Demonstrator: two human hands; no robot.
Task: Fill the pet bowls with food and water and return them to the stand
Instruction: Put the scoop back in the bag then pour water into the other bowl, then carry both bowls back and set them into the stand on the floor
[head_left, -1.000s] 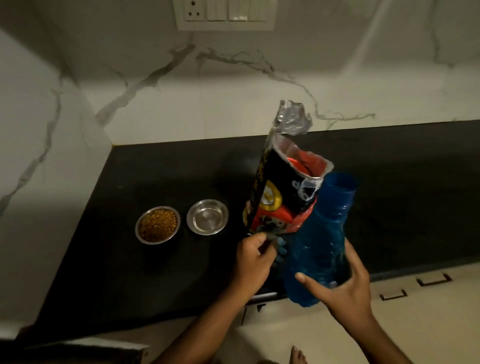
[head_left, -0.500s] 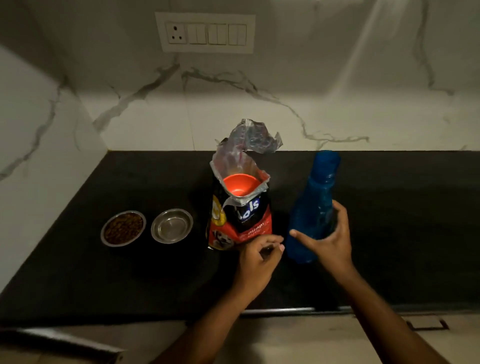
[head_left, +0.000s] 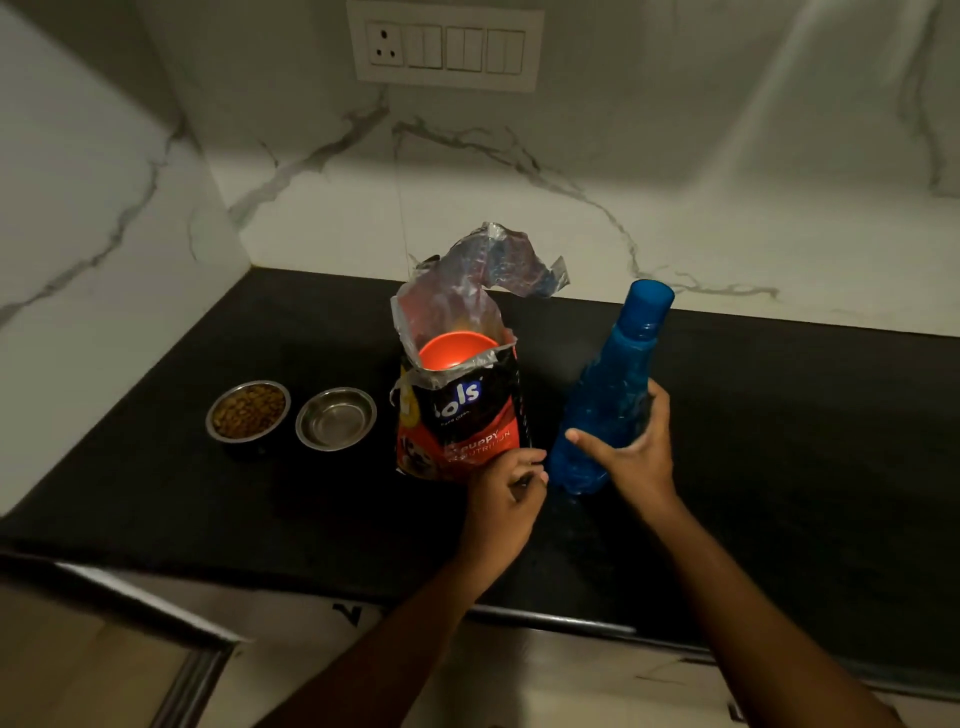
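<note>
change: kibble bag and blue water bottle, both lifted off the surface a second ago, now standing on the black surface, bag upright, bottle leaning slightly right
left hand: curled loosely at bag's lower right corner, fingertips touching or just off the bag; whether anything is pinched, cannot tell
right hand: wrapped partway around bottle's lower body, thumb across the front, fingers behind; grip reads as holding, not released
bag: top torn open, foil flap standing up, orange scoop or cup visible inside the mouth
bottle: cap on; water level not readable through the blue plastic
food bowl: steel, filled with brown kibble, far left on the surface
water bowl: steel, looks dry, just right of food bowl, not touching, left of the bag
stand: not in view
meaning: food half looks done; bag set down suggests pouring finished, bottle brought in for the water step
step in hand: likely settling both items, then uncapping
remaining: uncap, pour into dry bowl, carry both bowls to stand
risk: bottle leaning, could tip if let go; bag sits between bottle and bowl, pour path needs a reach over or around
</note>
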